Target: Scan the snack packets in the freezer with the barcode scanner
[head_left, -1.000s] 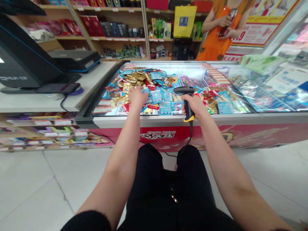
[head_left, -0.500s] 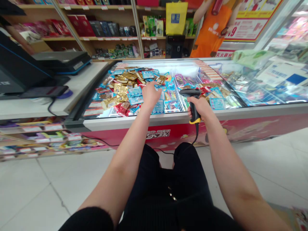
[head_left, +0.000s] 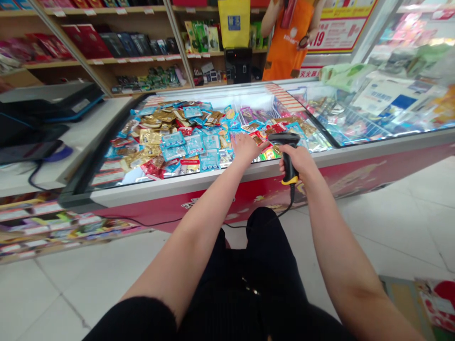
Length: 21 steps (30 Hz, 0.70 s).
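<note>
My right hand [head_left: 297,163] is wrapped round the grip of a black and yellow barcode scanner [head_left: 289,161], held upright over the near rim of a chest freezer. Its cable drops toward my knees. My left hand [head_left: 246,148] reaches over the freezer with fingers spread and thumb pointing right, nothing seen in it. Under and around its fingers lie wrapped ice pops. Blue packets [head_left: 194,144], gold packets [head_left: 151,137] and red packets [head_left: 153,168] are heaped to its left. Whether the fingertips touch a packet I cannot tell.
The freezer's grey rim [head_left: 177,182] runs across in front of me. A counter [head_left: 71,147] with a dark device stands at left. Plastic bags [head_left: 394,97] lie on the right part of the freezer. Beyond it stands a person in an orange apron [head_left: 288,42] before shelves.
My left hand has moved right across the packets, nearer the scanner, and its fingers are more spread. The view has swung right. My right hand keeps the scanner.
</note>
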Each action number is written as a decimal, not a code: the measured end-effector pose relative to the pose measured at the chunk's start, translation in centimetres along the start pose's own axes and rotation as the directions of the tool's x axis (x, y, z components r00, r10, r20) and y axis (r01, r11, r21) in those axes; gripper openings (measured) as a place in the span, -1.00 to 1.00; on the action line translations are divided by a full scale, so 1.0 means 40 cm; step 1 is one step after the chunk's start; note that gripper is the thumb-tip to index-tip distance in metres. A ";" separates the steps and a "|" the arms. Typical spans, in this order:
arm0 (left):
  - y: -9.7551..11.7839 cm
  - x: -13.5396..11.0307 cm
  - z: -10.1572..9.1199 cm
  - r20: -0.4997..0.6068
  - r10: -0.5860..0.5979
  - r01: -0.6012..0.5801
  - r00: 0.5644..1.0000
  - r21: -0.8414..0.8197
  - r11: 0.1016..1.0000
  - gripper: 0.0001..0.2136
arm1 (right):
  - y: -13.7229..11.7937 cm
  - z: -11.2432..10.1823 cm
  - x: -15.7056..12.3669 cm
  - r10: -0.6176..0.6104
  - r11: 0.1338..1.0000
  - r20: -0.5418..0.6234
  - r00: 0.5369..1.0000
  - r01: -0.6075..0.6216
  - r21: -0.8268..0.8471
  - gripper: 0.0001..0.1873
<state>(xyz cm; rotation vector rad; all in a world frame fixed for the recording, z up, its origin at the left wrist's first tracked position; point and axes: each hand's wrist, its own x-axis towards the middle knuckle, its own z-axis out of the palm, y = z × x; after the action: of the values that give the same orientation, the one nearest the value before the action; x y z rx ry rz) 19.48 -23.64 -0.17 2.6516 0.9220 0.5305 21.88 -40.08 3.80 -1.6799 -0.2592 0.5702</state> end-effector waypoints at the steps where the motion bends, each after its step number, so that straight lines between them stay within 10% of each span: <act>1: 0.003 0.001 0.008 0.003 -0.007 0.007 1.000 -0.001 1.000 -0.25 | 0.001 -0.005 0.000 0.005 1.000 -0.004 1.000 -0.005 -0.002 -0.71; 13: -0.044 0.041 -0.047 0.246 0.095 -0.091 0.965 -0.027 0.996 -0.57 | 0.004 0.003 -0.001 0.000 1.000 0.004 1.000 0.000 0.009 -0.73; 21: -0.082 0.023 -0.082 0.222 0.158 -0.163 0.962 0.003 0.987 -0.61 | -0.006 0.039 -0.009 -0.014 1.000 0.029 0.999 0.014 -0.009 -0.73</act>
<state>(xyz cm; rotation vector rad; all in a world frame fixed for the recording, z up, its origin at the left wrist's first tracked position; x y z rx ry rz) 16.99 -20.12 1.77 2.7496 0.6548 0.2526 20.82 -38.87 3.98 -1.6781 -0.2944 0.5839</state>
